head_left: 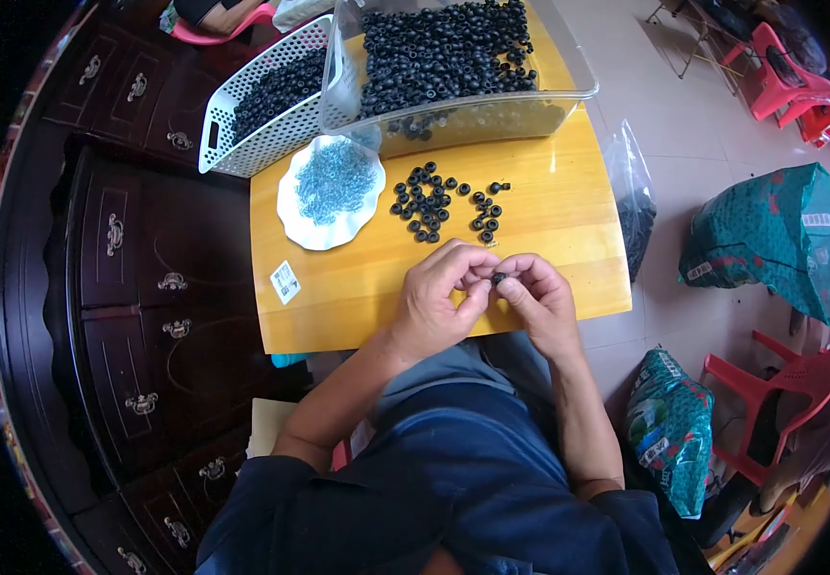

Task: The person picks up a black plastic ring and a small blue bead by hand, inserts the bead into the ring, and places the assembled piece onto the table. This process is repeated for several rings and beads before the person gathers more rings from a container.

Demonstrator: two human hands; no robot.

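The right hand [541,305] pinches a small black part [499,279] between thumb and forefinger; the left hand [443,292] is pinched narrow against it, though whether its tips hold anything is too small to tell. The part is above the near side of the desk [554,216]. Being tiny and rounded, it could squirt from a badly angled pinch and drop over the near edge into the lap.

Just beyond the fingers lie loose black rings [421,201]; a brushing knuckle might scatter them. To their left, a shallow plate [330,240] carries clear beads [336,180], which a nudge to the rim could spill. Farther out, a clear tub [530,120] and a white basket [271,144] hold more black pieces; a knock to the basket might shed some.
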